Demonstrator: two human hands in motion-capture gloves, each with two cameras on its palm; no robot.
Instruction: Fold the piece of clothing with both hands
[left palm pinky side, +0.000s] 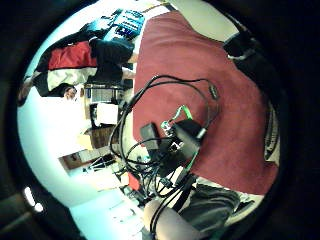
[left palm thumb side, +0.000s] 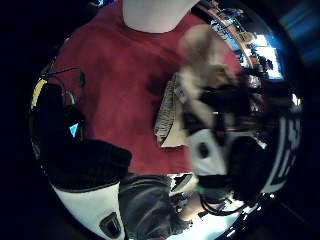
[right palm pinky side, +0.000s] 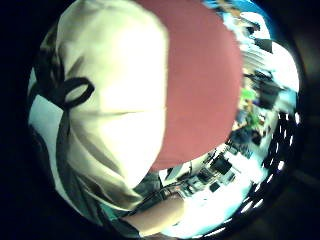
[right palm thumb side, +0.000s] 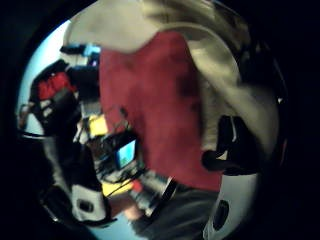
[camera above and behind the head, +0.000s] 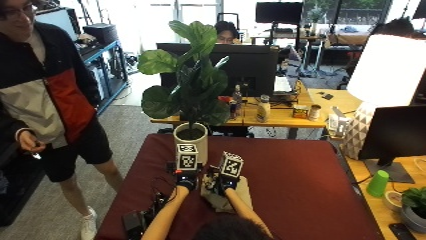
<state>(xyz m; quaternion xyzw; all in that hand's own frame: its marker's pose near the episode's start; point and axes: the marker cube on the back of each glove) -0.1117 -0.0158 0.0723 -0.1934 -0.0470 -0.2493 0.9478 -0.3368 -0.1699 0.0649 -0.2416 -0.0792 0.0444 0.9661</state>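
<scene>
A small beige piece of clothing (camera above and behind the head: 229, 199) lies bunched on the dark red table (camera above and behind the head: 299, 170) near its front edge. My right hand (camera above and behind the head: 227, 184) is on its far end, and the cloth (right palm pinky side: 115, 100) fills much of that palm's view. A curled black finger (right palm thumb side: 225, 145) lies against the cloth (right palm thumb side: 225, 85). My left hand (camera above and behind the head: 185, 182) hovers just left of the garment and holds nothing. Its thumb side view shows the cloth (left palm thumb side: 167, 115) a little way off, with the other hand (left palm thumb side: 220, 100) beside it. Its little finger side view shows only red table (left palm pinky side: 200, 75).
A white pot (camera above and behind the head: 191, 140) with a large-leaved plant stands on the table just beyond my hands. Black devices and cables (camera above and behind the head: 136, 220) lie at the front left corner. A person (camera above and behind the head: 46, 90) stands left of the table. A monitor (camera above and behind the head: 396, 135) and green cup (camera above and behind the head: 377, 182) are at the right.
</scene>
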